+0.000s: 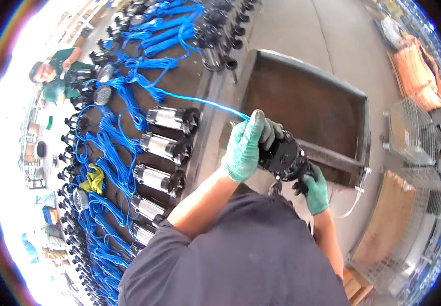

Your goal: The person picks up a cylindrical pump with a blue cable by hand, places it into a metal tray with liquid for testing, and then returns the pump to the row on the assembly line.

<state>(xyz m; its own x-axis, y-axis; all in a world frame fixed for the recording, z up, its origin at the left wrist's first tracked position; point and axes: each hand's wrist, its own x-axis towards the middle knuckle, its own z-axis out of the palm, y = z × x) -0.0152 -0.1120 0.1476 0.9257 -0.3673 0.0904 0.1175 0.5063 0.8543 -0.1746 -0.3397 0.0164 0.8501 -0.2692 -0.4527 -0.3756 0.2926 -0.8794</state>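
Before my chest I hold a submersible pump point(283, 159), its round black end turned up toward me. My left hand point(246, 148), in a green and grey work glove, is closed on its left side. My right hand point(316, 189), gloved alike, grips the black part at its lower right. A blue cable point(207, 102) stretches from beside my left hand to the coiled cables on the bench. Most of the pump's body is hidden behind its black end and my gloves.
Silver and black pumps point(165, 148) lie in a row on the bench at left, among blue cable coils point(110, 148) and a yellow cloth point(94, 179). A brown-bottomed metal cart point(302, 97) stands ahead. Wire cages point(411, 130) stand right. A co-worker point(57, 74) is across the bench.
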